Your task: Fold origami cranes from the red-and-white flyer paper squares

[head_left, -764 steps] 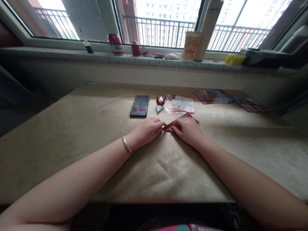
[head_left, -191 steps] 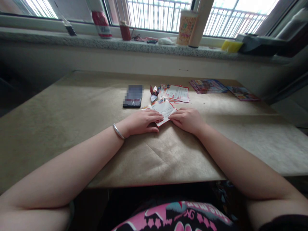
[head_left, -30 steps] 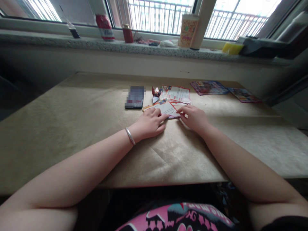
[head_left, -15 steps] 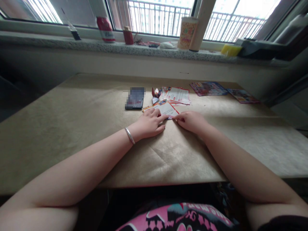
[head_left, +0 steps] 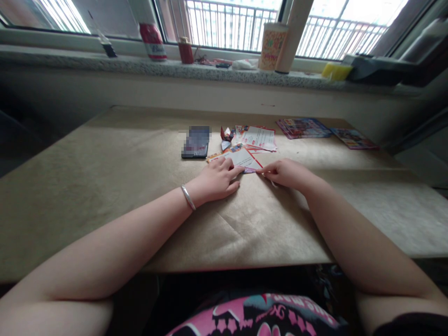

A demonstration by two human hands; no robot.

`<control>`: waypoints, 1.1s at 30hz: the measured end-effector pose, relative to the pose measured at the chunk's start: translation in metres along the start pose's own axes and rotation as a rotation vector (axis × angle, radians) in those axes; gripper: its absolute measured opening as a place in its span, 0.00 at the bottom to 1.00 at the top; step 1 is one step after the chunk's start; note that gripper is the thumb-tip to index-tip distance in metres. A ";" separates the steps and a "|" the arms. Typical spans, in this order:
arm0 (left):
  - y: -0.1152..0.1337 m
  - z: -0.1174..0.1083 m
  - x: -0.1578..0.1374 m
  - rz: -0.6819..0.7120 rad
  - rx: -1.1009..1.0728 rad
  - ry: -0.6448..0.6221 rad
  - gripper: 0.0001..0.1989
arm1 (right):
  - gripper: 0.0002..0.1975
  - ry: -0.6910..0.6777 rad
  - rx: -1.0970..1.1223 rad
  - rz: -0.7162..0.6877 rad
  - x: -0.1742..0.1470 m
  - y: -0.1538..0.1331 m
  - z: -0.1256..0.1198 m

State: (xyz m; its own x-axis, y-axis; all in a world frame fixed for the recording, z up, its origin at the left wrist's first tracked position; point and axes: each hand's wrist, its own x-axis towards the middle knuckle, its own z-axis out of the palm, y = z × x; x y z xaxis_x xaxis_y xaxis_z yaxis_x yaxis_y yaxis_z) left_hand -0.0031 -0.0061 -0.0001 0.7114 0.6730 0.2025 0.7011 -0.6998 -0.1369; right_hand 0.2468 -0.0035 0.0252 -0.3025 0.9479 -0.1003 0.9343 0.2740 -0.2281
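A paper sheet (head_left: 241, 159) lies on the table with a narrow purple strip (head_left: 250, 171) folded along its near edge. Its face is white with print and an orange-red border. My left hand (head_left: 219, 178) rests flat over the sheet's left part, fingers spread and holding it down. At the strip's right end, the index fingertip of my right hand (head_left: 289, 173) touches the paper; its other fingers are curled, and the thumb is apart. Just beyond the sheet sits a small folded paper piece (head_left: 227, 138) in red, white and dark colours.
A dark, blurred flat object (head_left: 198, 142) lies left of the sheet. Behind it is a stack of printed sheets (head_left: 259, 138). Colourful cards (head_left: 303, 128) lie at the back right. The windowsill (head_left: 217, 73) holds a red can (head_left: 153, 43), a patterned cup (head_left: 272, 46) and a yellow sponge-like block (head_left: 336, 72).
My right hand has slid rightward along the folded edge, away from my left fingertips, showing more of the purple strip. The left hand stays in place.
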 end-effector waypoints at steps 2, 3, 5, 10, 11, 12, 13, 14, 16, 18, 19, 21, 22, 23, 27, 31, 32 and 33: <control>0.000 0.000 0.000 0.001 0.007 -0.001 0.25 | 0.14 -0.012 0.014 0.013 0.000 0.003 -0.001; 0.000 -0.001 0.000 -0.002 0.010 -0.005 0.25 | 0.14 -0.014 0.021 0.022 0.000 0.004 -0.002; 0.001 -0.001 0.000 -0.009 0.010 -0.018 0.25 | 0.14 -0.022 0.034 0.041 0.000 0.007 -0.003; 0.001 -0.002 0.000 -0.004 0.004 -0.021 0.25 | 0.14 -0.029 -0.002 0.063 0.000 0.009 -0.005; 0.001 -0.002 0.000 -0.003 0.006 -0.020 0.25 | 0.14 -0.037 -0.007 0.068 0.000 0.010 -0.006; 0.001 -0.002 0.000 -0.003 0.009 -0.020 0.25 | 0.14 -0.051 -0.003 0.076 0.000 0.010 -0.007; 0.002 -0.002 0.000 -0.003 0.013 -0.021 0.25 | 0.14 -0.066 0.007 0.082 0.000 0.011 -0.007; 0.002 -0.003 0.000 -0.002 0.017 -0.021 0.25 | 0.14 -0.078 0.020 0.086 0.001 0.011 -0.007; 0.002 -0.003 0.000 0.004 0.024 -0.024 0.26 | 0.14 -0.081 0.040 0.093 0.001 0.014 -0.008; 0.002 -0.003 0.000 0.010 0.032 -0.024 0.26 | 0.14 -0.076 0.041 0.099 0.001 0.017 -0.008; 0.002 -0.003 0.000 0.012 0.035 -0.023 0.26 | 0.14 -0.074 0.038 0.101 0.001 0.018 -0.008; 0.001 -0.003 -0.001 0.012 0.038 -0.017 0.26 | 0.15 -0.078 0.029 0.106 0.001 0.019 -0.009; 0.001 -0.002 -0.001 0.011 0.038 -0.014 0.26 | 0.15 -0.079 0.019 0.106 0.001 0.019 -0.010; 0.001 -0.002 -0.001 0.011 0.038 -0.013 0.26 | 0.15 -0.076 0.002 0.104 0.000 0.019 -0.011; 0.001 -0.001 -0.001 0.014 0.040 -0.016 0.26 | 0.15 -0.047 -0.090 0.073 -0.001 0.016 -0.013; 0.001 -0.002 -0.001 0.014 0.043 -0.017 0.26 | 0.16 -0.026 -0.141 0.053 -0.003 0.012 -0.014; 0.001 -0.002 -0.001 0.014 0.044 -0.017 0.26 | 0.16 -0.020 -0.153 0.046 -0.004 0.011 -0.015; 0.001 -0.002 -0.001 0.014 0.047 -0.016 0.26 | 0.16 -0.011 -0.171 0.040 -0.005 0.010 -0.015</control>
State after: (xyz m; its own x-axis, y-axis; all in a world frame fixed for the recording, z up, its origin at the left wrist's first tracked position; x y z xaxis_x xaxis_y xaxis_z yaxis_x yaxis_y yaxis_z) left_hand -0.0032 -0.0078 0.0015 0.7217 0.6671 0.1847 0.6922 -0.6977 -0.1848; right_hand 0.2604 -0.0029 0.0382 -0.2657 0.9569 -0.1170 0.9638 0.2608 -0.0555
